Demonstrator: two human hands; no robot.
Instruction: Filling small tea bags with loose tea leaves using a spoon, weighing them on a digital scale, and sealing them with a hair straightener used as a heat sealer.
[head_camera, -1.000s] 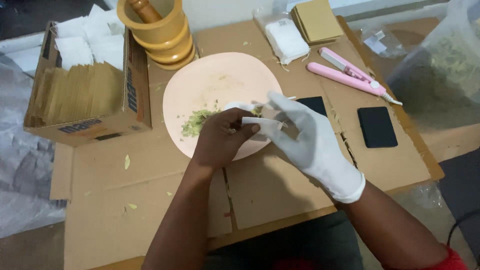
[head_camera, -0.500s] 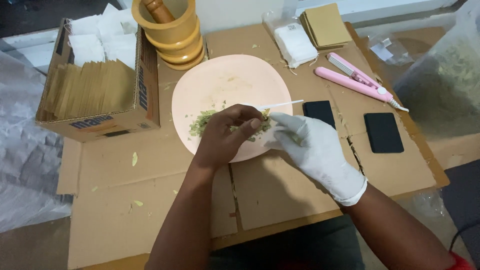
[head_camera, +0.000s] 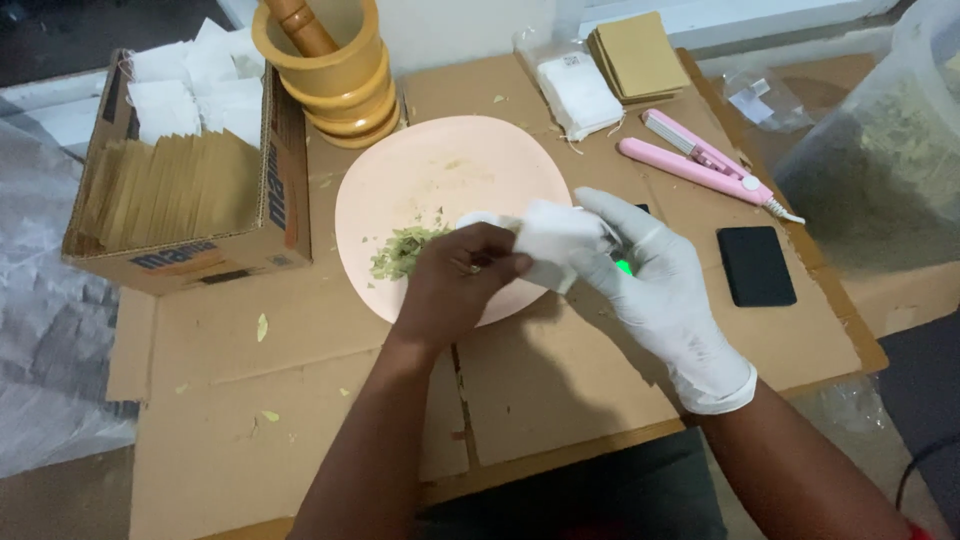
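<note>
**Two hands, one little white bag**

Many things sit on the cardboard-covered worktop (head_camera: 300, 420). Far left is a cardboard box (head_camera: 180, 195) packed with brown paper packets and white ones. Next to it stands a yellow wooden mortar (head_camera: 335, 75) with a pestle (head_camera: 300, 25) poking out.

In the middle is a pink plate (head_camera: 440, 180). A small pile of crushed green leaves (head_camera: 400, 252) lies on it, near its left side.

Over the plate's lower edge, the bare left hand (head_camera: 460, 285) has its grip closed tight, fingers pinched at the edge of a small white bag (head_camera: 550, 240). The gloved right hand (head_camera: 650, 275) has its grip wrapped around the other side of the bag, holding it up. So the bag is between both hands, just above the plate.

It looks like the bag is being filled. I cannot tell how much is inside. A fair pile of leaves is still left on the plate.

To the right lie a pink sealing tool (head_camera: 700, 165), a flat black thing (head_camera: 757, 265), and a big clear bag of dry leaves (head_camera: 880, 170).
</note>
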